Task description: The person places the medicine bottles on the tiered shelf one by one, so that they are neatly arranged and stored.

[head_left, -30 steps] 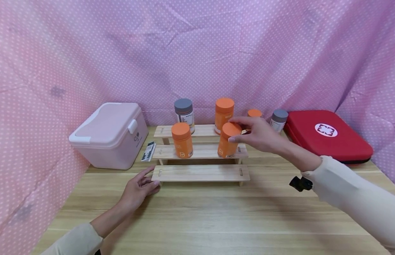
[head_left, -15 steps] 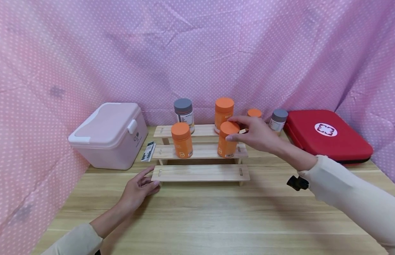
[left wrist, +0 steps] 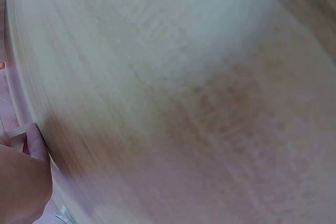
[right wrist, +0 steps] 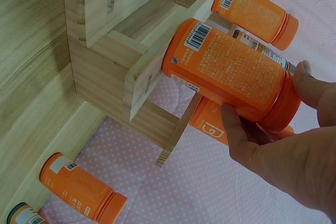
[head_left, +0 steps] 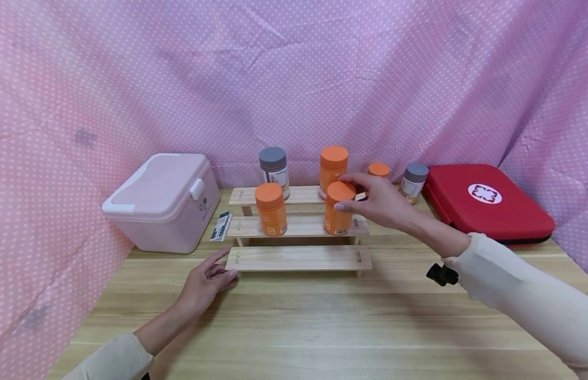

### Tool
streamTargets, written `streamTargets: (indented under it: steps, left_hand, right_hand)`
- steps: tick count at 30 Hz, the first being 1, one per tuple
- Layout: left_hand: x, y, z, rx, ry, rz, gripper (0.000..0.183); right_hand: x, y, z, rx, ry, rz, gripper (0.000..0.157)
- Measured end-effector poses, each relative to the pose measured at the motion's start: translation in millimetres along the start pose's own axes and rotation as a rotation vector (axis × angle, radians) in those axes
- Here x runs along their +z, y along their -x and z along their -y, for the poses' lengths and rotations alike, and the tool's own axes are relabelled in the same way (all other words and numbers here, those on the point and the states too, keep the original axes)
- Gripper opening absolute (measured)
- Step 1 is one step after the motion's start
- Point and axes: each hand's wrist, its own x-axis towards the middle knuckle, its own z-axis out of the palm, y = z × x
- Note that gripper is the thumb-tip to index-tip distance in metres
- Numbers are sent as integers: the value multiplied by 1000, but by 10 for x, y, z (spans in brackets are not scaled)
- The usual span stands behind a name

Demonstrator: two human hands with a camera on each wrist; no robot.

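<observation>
My right hand [head_left: 381,203] grips an orange supplement bottle [head_left: 338,217] by its lid, thumb in front and fingers behind. That bottle stands upright at the right of the middle tier of a stepped wooden rack [head_left: 298,257]. In the right wrist view the bottle's base [right wrist: 173,51] is at the board and its barcode shows. My left hand [head_left: 204,282] holds the left end of the lowest tier between thumb and fingers. Another orange bottle [head_left: 271,211] stands left on the middle tier. The top tier bears a grey-lidded bottle [head_left: 273,170] and an orange one [head_left: 334,166], partly hidden.
A pink lidded box [head_left: 163,203] stands left of the rack, with a small printed card [head_left: 221,226] between them. Behind my right hand are an orange-lidded bottle [head_left: 378,169] and a grey-lidded bottle [head_left: 414,181]. A red zip case [head_left: 488,203] lies at the right.
My right hand has shifted slightly left with the orange bottle, which went from leaning a little to standing upright on the middle tier. The left hand has stayed put.
</observation>
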Motion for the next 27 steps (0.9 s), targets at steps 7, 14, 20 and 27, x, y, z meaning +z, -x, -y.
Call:
streamTargets:
  steps: [7,14,20,27]
  left_hand:
    - [3,-10,-5,-10,-11,-15,62]
    - [8,-17,-3,-13,-5,-17,62]
    - [2,-15,0,-8,-8,-11,62]
    - [5,-17,0,-12,-14,-15,62]
  right_hand:
    - [13,10,-23,-21,-11,-18,55]
    - [-94,92,-18,14,8,-27,59]
    - [-258,247,-80,45,10,-19,53]
    - [-380,452,-190,115,12,-24,50]
